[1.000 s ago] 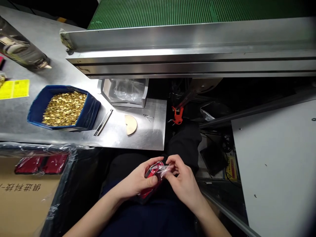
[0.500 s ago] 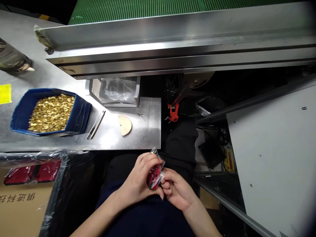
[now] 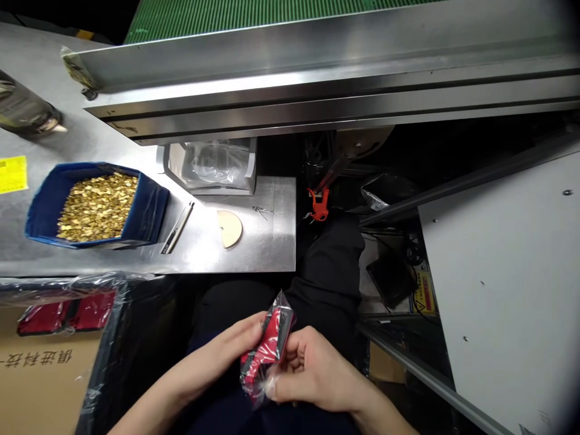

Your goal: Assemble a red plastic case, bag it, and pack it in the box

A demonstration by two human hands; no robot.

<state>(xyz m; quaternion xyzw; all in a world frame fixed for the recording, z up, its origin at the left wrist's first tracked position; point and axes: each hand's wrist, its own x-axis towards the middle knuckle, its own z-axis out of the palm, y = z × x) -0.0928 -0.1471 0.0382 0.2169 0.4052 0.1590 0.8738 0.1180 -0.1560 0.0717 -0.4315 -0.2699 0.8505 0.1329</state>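
A red-and-black item in a clear plastic bag (image 3: 272, 341) is held above my lap, tilted, with the bag's pointed corner at the top. I cannot make out what kind of item it is. My left hand (image 3: 238, 341) grips it from the left, the thumb along its edge and the other fingers mostly hidden. From the right, my right hand (image 3: 312, 371) pinches the crumpled lower end of the plastic, its fingers curled in behind.
On the metal table are a blue bin (image 3: 156, 208) of small gold-coloured pieces, a utility knife (image 3: 177, 228), a half-round disc (image 3: 229, 228) and a grey tray (image 3: 222, 190) with plastic bags. A box (image 3: 40, 380) holds red packets. The conveyor (image 3: 290, 87) runs across the back.
The bagged item has turned and dropped slightly lower and left, showing more of its red face. My left hand has shifted left; my right thumb now presses on the bag's lower end.
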